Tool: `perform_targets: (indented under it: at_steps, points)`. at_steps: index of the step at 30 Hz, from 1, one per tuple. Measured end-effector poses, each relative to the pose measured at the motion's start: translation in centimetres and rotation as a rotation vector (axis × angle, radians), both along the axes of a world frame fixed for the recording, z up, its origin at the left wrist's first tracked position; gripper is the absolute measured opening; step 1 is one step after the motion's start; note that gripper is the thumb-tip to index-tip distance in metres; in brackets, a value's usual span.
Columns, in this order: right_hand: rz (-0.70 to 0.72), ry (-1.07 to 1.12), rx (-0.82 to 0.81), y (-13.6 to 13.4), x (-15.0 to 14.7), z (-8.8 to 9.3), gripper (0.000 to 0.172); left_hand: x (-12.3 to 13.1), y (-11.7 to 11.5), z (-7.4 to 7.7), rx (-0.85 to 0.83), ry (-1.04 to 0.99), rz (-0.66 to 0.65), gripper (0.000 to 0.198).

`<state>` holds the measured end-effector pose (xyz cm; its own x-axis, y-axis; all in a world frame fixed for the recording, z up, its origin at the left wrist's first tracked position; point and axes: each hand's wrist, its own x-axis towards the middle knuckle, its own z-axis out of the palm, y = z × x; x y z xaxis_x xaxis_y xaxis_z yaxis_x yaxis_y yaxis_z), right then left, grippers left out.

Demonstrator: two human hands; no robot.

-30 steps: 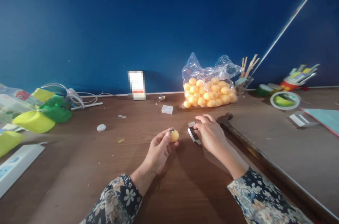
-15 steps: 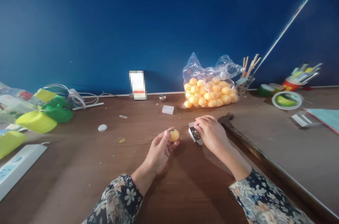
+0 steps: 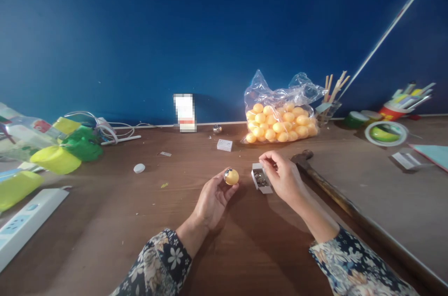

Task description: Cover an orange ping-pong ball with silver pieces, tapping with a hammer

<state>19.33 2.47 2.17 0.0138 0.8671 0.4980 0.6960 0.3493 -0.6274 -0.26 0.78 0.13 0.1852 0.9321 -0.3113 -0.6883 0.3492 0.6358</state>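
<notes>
An orange ping-pong ball (image 3: 232,177) rests in the fingers of my left hand (image 3: 213,202). Shiny silver pieces that look like thumbtack heads cover its upper left side. To the right, a small open white box (image 3: 262,183) stands on the table, with many small metal pieces inside that look like thumbtacks. My right hand (image 3: 284,175) is over the box's right edge, thumb and fingertips pinched together. Whatever they hold, if anything, is too small to make out.
Behind stand a clear bag of orange balls (image 3: 280,123), a closed small box (image 3: 224,145) and a silver studded ball (image 3: 217,129). A hammer (image 3: 329,188) lies right of my right hand. A white cap (image 3: 139,168) and a power strip (image 3: 28,221) are at left.
My right hand has lifted from inside the box to above its edge, uncovering more of the metal pieces. The ball has turned in my left hand, showing more silver. The view shifted slightly.
</notes>
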Motion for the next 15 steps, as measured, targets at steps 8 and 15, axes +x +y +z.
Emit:
perform_targets:
  at_steps: [8, 15]
  points:
    - [0.188, 0.36, -0.233, -1.1, -1.9, 0.1, 0.024, 0.1, -0.1, 0.0, 0.049, 0.015, 0.011, 0.026]
    - [0.29, 0.565, -0.388, -1.7, -3.3, -0.8, 0.022, 0.2, -0.1, 0.1, 0.062, 0.019, -0.01, 0.031]
